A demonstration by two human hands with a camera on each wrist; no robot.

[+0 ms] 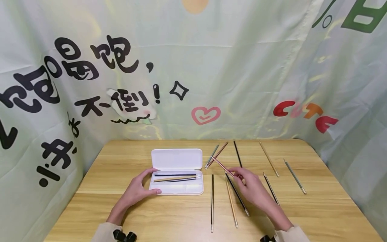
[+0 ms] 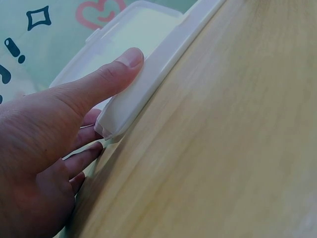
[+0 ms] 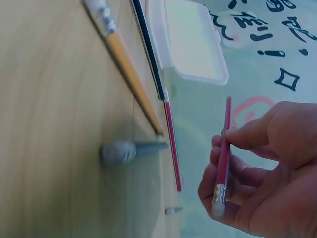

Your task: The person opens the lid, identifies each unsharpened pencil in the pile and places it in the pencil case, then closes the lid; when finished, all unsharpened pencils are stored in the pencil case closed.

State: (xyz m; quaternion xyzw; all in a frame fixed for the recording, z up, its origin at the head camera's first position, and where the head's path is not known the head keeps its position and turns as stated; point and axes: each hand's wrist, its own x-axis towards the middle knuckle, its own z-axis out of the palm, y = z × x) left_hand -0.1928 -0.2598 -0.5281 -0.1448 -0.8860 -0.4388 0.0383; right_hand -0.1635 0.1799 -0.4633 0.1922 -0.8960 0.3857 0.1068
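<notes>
Between the thumb and fingers of my right hand (image 1: 249, 185) is a red pencil (image 1: 222, 165), pinched above the table. In the right wrist view, its white eraser end (image 3: 218, 207) points down toward the palm side. My left hand (image 1: 137, 190) grips the left end of a white pencil case (image 1: 178, 189), thumb on the front rim and fingers around the back corner. The case lies with its lid (image 1: 176, 159) raised at the back. Several pencils, including a yellow one (image 1: 172, 179), lie lengthwise inside, erasers to the right.
Right of the case, a teal pencil (image 1: 213, 153) and another red pencil (image 1: 222, 149) cross. Below my right hand lie a yellow pencil (image 1: 231, 203) and black pencils (image 1: 212, 201). Farther right are another yellow pencil (image 1: 269, 159) and a teal one (image 1: 294, 176). A printed curtain (image 1: 242, 84) stands behind the table.
</notes>
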